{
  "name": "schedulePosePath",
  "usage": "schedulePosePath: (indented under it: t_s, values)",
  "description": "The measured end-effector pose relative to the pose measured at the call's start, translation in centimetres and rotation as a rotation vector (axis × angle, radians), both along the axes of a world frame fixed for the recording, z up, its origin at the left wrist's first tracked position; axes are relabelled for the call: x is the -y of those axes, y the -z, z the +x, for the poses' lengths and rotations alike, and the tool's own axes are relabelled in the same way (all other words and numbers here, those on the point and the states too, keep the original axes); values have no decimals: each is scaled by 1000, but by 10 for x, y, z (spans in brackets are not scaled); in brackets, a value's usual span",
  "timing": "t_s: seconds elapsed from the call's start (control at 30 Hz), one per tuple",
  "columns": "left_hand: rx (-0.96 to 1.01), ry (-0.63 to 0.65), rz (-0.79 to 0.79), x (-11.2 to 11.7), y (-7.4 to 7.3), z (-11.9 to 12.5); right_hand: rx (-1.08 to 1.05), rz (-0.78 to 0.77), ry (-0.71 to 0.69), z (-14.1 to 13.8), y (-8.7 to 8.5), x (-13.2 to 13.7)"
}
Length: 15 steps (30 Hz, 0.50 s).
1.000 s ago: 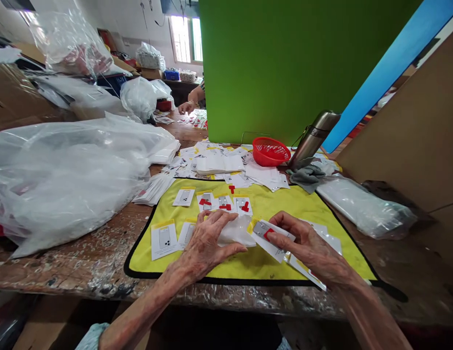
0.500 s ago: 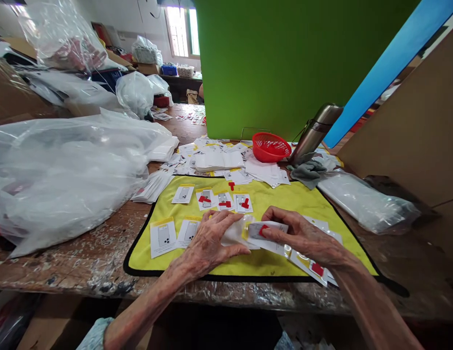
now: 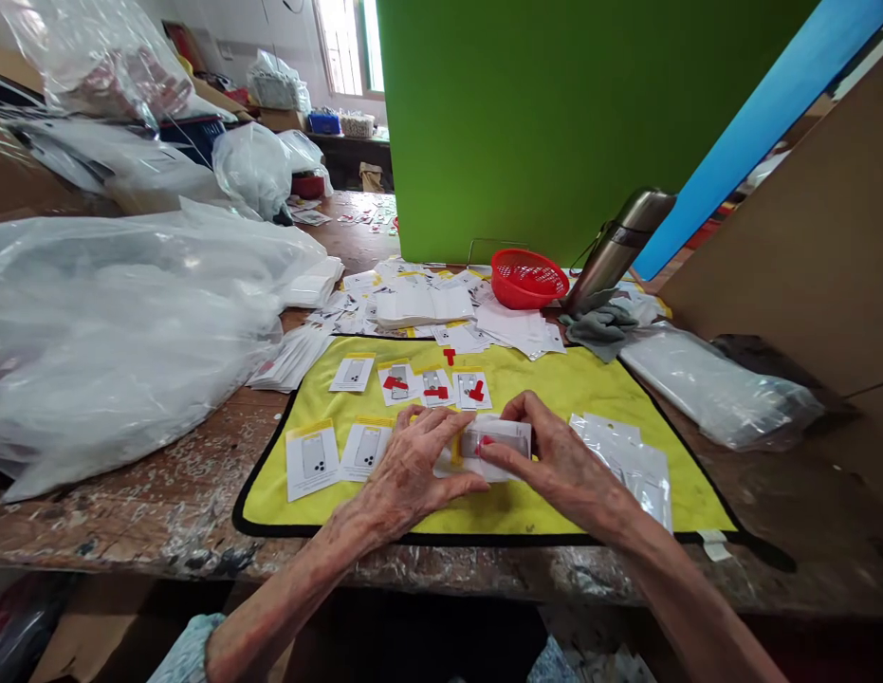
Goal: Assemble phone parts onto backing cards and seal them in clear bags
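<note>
Both my hands meet over a yellow mat [image 3: 555, 379] with a black border. My right hand [image 3: 559, 460] pinches a small white card with a yellow edge and a red tab [image 3: 494, 438], pushing it into a clear plastic sleeve [image 3: 451, 462]. My left hand [image 3: 405, 465] presses down on that sleeve with fingers curled, holding its open end. Several similar cards [image 3: 433, 387] lie in a row beyond my hands, and two more cards [image 3: 309, 458] lie to the left. A pile of clear sleeves [image 3: 630, 455] rests at my right wrist.
A heap of loose cards [image 3: 427, 305], a red basket [image 3: 528, 279], a steel flask [image 3: 616, 247] and a grey cloth [image 3: 597, 327] sit behind the mat. Big plastic bags [image 3: 120, 323] fill the left. A green board [image 3: 555, 123] and cardboard [image 3: 803, 256] stand behind and right.
My right hand has moved left with the card, sliding it from the mat's right side into the sleeve under my left hand. The other person's hand at the back has gone from view.
</note>
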<state>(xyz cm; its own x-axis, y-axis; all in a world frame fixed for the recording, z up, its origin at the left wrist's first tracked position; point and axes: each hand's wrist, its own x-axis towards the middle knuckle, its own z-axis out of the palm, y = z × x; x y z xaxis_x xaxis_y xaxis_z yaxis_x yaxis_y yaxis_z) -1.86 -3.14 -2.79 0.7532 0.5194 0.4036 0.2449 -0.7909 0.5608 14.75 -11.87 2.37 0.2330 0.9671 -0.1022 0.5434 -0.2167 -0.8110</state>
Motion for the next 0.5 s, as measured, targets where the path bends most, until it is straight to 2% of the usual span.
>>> schedulePosePath:
  t_s: [0.07, 0.13, 0.2, 0.37, 0.5]
  values:
    - [25, -25, -6, -1, 0, -1, -182, -6, 5, 3, 1, 1]
    - [38, -37, -19, -1, -1, -1, -278, 18, 24, 7, 2, 3]
    - [30, -22, -35, 0, -2, 0, -241, 53, 29, 8, 6, 4]
    - [24, 8, -42, 5, 0, 2, 35, 179, 65, -4, 16, 3]
    - [43, -12, -40, 5, -1, 1, -36, 122, 63, -9, 17, 3]
